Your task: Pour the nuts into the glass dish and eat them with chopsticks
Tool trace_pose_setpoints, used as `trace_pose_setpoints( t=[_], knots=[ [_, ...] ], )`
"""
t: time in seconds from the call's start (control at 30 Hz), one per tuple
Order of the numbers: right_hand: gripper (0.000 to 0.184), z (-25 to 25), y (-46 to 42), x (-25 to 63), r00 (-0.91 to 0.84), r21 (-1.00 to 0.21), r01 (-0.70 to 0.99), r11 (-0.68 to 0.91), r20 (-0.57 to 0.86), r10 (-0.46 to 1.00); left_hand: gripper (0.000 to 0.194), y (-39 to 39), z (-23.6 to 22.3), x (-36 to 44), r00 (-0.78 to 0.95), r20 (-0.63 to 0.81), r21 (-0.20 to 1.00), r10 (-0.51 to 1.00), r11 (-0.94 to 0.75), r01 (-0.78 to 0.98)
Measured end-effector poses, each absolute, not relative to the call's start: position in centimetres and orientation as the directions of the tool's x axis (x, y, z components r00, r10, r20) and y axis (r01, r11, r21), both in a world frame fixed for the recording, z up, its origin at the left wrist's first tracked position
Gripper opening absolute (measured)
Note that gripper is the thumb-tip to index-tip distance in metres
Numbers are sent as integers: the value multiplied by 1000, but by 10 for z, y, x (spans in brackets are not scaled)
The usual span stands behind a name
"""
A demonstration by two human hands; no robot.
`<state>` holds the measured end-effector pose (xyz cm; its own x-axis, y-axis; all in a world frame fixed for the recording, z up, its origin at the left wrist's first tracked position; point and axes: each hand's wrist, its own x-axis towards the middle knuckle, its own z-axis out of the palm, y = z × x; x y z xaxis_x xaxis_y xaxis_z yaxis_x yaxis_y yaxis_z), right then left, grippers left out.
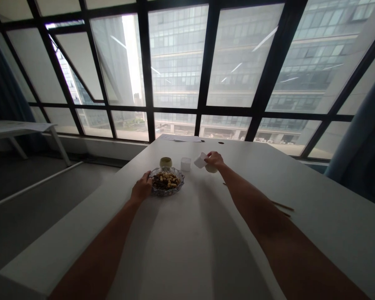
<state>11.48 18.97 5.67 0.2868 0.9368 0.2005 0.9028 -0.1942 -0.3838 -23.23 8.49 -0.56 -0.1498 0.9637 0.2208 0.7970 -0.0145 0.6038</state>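
My left hand [142, 186] has its fingers on the left rim of a clear glass bowl [166, 193], which holds peanuts [171, 180] and some darker pieces. Off to the right, my right hand [215, 159] pinches a small white plastic box [200, 160], tilted and raised off the table. A second small white box [185, 164] stands between the bowl and that raised box. Behind the bowl sits a yellow-green round container [166, 161]. Another pale round container [211, 168] is partly hidden below my right hand.
Chopsticks [283, 205] lie on the white table [181, 241], partly covered by my right forearm. Papers [181, 138] rest at the table's far edge, near two dark round holes. Another table [18, 127] stands at left, and large windows line the back.
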Motion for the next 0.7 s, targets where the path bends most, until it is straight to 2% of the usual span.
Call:
trace_pose_setpoints(
  t=[0.17,0.33,0.7],
  knots=[
    [39,56,182,111,308,-324,914,-243,166,937,51,83,-2,-230,-143,196,599,970,-3,801],
    [38,55,183,105,334,-270,918,-289,140,932,51,82,1,-229,-134,187,598,973,-4,802],
    [37,52,202,76,366,-234,914,-332,124,922,52,81,-1,-229,-119,199,604,973,-26,797]
  ],
)
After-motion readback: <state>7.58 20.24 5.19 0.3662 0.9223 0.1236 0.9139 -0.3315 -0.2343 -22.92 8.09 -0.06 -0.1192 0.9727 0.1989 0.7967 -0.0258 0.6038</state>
